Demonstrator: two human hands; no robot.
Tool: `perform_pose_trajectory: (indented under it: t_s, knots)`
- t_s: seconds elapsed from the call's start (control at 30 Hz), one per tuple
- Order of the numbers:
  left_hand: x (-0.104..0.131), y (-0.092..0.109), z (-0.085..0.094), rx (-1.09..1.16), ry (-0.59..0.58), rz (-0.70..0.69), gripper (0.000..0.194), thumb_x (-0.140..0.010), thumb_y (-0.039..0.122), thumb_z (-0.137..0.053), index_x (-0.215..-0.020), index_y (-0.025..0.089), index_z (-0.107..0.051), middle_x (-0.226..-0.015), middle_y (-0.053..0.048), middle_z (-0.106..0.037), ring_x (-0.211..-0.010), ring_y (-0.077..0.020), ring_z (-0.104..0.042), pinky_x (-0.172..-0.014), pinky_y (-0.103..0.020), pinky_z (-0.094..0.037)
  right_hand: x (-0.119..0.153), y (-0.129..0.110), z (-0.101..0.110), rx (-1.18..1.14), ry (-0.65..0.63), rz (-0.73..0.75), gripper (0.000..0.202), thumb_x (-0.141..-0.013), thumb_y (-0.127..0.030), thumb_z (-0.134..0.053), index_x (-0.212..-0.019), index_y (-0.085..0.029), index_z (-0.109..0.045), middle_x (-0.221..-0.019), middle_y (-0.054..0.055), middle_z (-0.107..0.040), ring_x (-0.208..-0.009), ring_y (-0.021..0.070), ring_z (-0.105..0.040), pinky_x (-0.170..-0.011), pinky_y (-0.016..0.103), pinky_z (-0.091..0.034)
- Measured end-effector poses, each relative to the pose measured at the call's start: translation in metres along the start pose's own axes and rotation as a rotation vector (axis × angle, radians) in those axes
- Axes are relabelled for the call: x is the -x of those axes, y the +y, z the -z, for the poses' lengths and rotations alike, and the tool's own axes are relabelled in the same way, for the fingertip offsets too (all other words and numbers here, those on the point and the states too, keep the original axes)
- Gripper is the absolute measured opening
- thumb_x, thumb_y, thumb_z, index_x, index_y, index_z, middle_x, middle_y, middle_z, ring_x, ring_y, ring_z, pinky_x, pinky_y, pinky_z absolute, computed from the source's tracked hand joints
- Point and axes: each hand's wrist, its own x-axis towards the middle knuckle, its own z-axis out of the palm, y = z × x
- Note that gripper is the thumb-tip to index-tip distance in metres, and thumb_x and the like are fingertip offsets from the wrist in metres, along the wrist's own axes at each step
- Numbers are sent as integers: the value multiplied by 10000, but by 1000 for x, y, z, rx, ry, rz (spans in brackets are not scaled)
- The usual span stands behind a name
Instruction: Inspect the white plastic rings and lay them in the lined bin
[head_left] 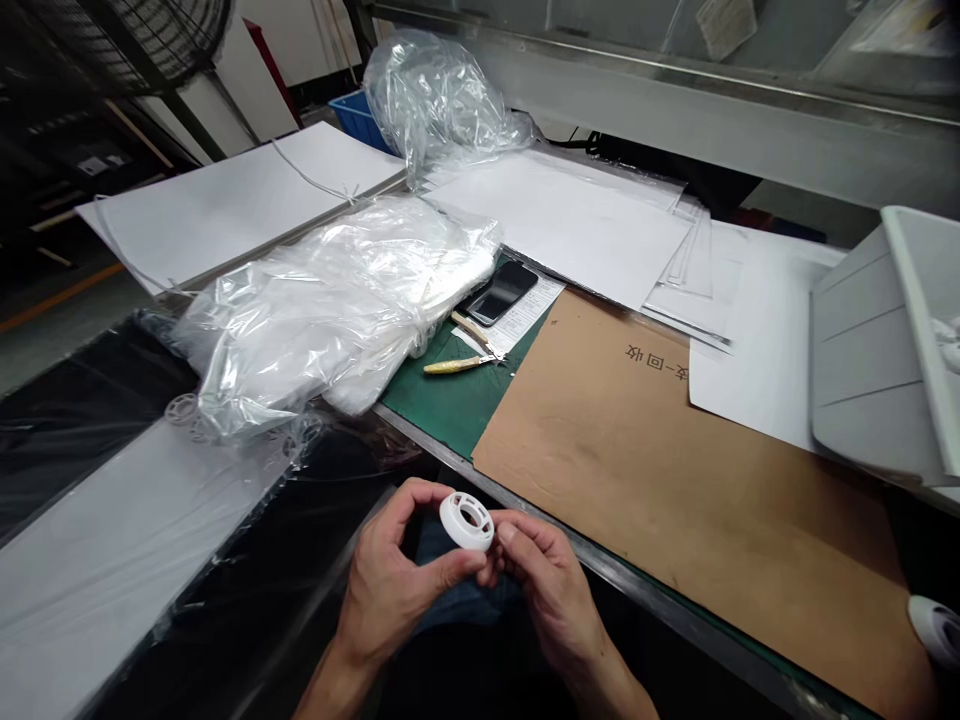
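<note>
A round white plastic ring (452,524) with slots around its central hole is held up near the table's front edge. My left hand (401,575) grips it between thumb and fingers from the left. On the other side, my right hand (544,575) has its thumb and fingertips pinched at the ring's right rim. Beyond the hands lies a brown cardboard sheet (637,470) with printed characters. Pliers with yellow handles (457,366) and a dark phone (502,293) on a printed paper rest on the green mat (442,410).
Clear plastic bags (337,300) lie at the left, with white sheets (570,215) behind. A white bin (862,340) stands at the right; below it is another white part (935,628). Several rings lie under plastic at the lower left.
</note>
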Motion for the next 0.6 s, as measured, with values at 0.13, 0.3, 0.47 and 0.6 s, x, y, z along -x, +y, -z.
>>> perform_pose_trajectory:
  t_s: [0.13, 0.3, 0.47, 0.6]
  knots:
    - [1, 1, 2, 15, -21, -27, 470, -739, 511, -909, -1054, 229, -705, -979, -36, -755, -904, -240, -740, -824, -316, -567, 2, 1, 2, -4, -6, 34, 327, -954, -484, -728, -1065, -198, -843, -721, 19, -722, -664, 129, -635, -675, 243, -495]
    - [5, -2, 3, -28, -31, -126, 457, -762, 373, -913, -1158, 281, -704, -1094, -24, -751, -1006, -235, -744, -892, -299, -573, 7, -2, 3, -20, -16, 107, 268, -969, -430, -725, -1094, -219, -834, -745, 15, -731, -707, 133, -634, -735, 253, -508]
    - [9, -12, -2, -82, 25, -218, 435, -826, 239, -835, -1224, 315, -677, -1157, -13, -735, -1055, -209, -732, -950, -288, -574, 9, -5, 5, 37, -55, 158, 176, -961, -374, -742, -1004, -237, -842, -791, 8, -703, -752, 136, -638, -753, 254, -513]
    - [10, -17, -3, -125, 35, -264, 464, -846, 203, -804, -1266, 334, -655, -1213, -10, -723, -1111, -200, -714, -1001, -281, -561, 9, -5, 6, 65, -66, 185, 147, -959, -355, -741, -992, -256, -843, -831, 3, -688, -773, 133, -641, -761, 248, -516]
